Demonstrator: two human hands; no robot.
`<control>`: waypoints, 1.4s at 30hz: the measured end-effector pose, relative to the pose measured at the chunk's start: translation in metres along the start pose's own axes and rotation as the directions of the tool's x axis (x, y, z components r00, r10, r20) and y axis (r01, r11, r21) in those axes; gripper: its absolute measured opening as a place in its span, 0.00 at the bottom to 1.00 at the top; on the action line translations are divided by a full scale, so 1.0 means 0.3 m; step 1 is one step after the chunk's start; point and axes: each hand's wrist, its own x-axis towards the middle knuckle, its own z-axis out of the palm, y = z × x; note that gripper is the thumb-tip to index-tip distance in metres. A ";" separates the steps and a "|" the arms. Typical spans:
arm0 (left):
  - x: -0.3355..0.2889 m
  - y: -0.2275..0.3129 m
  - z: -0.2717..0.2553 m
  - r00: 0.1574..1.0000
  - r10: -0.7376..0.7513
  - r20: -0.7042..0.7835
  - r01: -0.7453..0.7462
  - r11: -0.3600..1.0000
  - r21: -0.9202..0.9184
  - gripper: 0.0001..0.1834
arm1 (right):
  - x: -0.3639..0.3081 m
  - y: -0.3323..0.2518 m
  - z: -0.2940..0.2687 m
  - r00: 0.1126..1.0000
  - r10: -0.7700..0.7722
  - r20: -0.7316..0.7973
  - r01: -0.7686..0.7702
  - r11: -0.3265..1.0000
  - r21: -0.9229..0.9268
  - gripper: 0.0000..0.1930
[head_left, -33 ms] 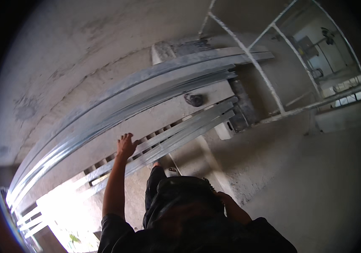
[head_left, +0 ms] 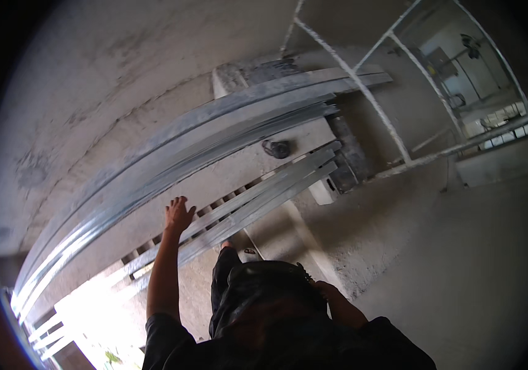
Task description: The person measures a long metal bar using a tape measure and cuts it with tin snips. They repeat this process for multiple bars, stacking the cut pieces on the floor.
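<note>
My left hand (head_left: pixel 179 216) is open, fingers spread, over or resting on a long pale board (head_left: pixel 215 179); I cannot tell if it presses down. Just below it, along the board's near side, run long grey metal profiles (head_left: pixel 276 184). More thin metal profiles (head_left: pixel 227 139) lie bundled along the far side. A dark coiled or rounded thing (head_left: pixel 278 148) rests on the board, farther right; its kind is unclear. My right hand (head_left: pixel 324 290) is held in close to my body, its fingers mostly hidden behind dark clothing.
A whitish metal pipe frame (head_left: pixel 378 105) stands at the back right, with a dark fan-like thing (head_left: pixel 470 46) beyond it. A rough concrete wall (head_left: pixel 91 92) rises behind the profiles. Bare concrete floor (head_left: pixel 449 259) spreads at right. Strong light glares at lower left.
The whole view has shifted slightly, so the board, profiles and frame sit a little farther left. My left hand stays over the same part of the board.
</note>
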 end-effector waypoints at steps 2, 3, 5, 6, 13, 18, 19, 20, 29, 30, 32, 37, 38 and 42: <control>0.145 -0.028 -0.009 1.000 -0.021 -0.013 0.022 0.996 0.091 0.32 | -0.044 -0.049 0.019 0.995 0.010 -0.100 -0.019 0.996 -0.092 0.23; 0.212 -0.038 -0.016 0.999 -0.033 -0.025 0.037 0.988 0.148 0.34 | -0.060 -0.071 0.028 0.992 0.017 -0.126 -0.031 0.994 -0.109 0.26; 0.333 -0.100 -0.006 0.998 -0.052 -0.035 0.059 0.971 0.232 0.38 | -0.071 -0.141 0.051 0.981 0.011 -0.194 -0.064 0.961 -0.268 0.27; 0.381 -0.144 0.003 0.998 -0.043 -0.050 0.054 0.965 0.257 0.40 | -0.087 -0.171 0.071 0.969 -0.046 -0.242 -0.018 0.966 -0.257 0.28; 0.531 -0.382 0.097 1.000 0.018 -0.022 -0.007 0.916 0.402 0.43 | -0.102 -0.377 0.211 0.961 -0.150 -0.234 0.091 0.965 -0.246 0.22; 0.547 -0.494 0.092 0.993 0.108 0.048 -0.119 0.899 0.422 0.36 | -0.090 -0.463 0.330 0.984 -0.093 -0.153 0.046 0.957 -0.285 0.27; 0.526 -0.493 0.075 0.990 0.133 0.053 -0.143 0.909 0.392 0.35 | -0.119 -0.487 0.352 0.985 -0.098 -0.142 0.051 0.952 -0.301 0.28; 0.516 -0.485 0.054 0.985 0.162 0.054 -0.171 0.918 0.359 0.34 | -0.118 -0.481 0.359 0.995 -0.006 -0.102 -0.025 0.956 -0.293 0.32; 0.403 -0.305 -0.147 0.838 0.537 -0.101 -0.535 0.844 0.042 0.28 | -0.145 -0.261 0.360 0.978 0.125 -0.168 -0.134 0.990 -0.040 0.37; 0.416 -0.231 -0.128 0.803 0.584 -0.118 -0.580 0.811 0.071 0.27 | -0.133 -0.239 0.365 0.975 0.155 -0.157 -0.161 0.986 -0.031 0.38; 0.457 0.024 -0.075 0.850 0.519 -0.090 -0.522 0.853 -0.015 0.25 | -0.105 -0.179 0.371 0.975 0.165 -0.150 -0.172 0.985 -0.034 0.40; 0.702 0.793 0.132 0.813 0.558 -0.166 -0.580 0.753 -0.312 0.30 | -0.022 -0.050 0.353 0.975 0.191 -0.117 -0.179 0.978 0.105 0.41; 0.739 0.951 0.116 0.768 0.576 -0.280 -0.637 0.637 -0.434 0.30 | -0.005 -0.043 0.338 0.975 0.180 -0.133 -0.170 0.982 0.084 0.38; 0.666 1.340 -0.085 0.711 0.621 -0.330 -0.668 0.451 -0.592 0.33 | -0.060 -0.067 0.327 0.973 0.076 -0.217 -0.085 0.996 -0.033 0.32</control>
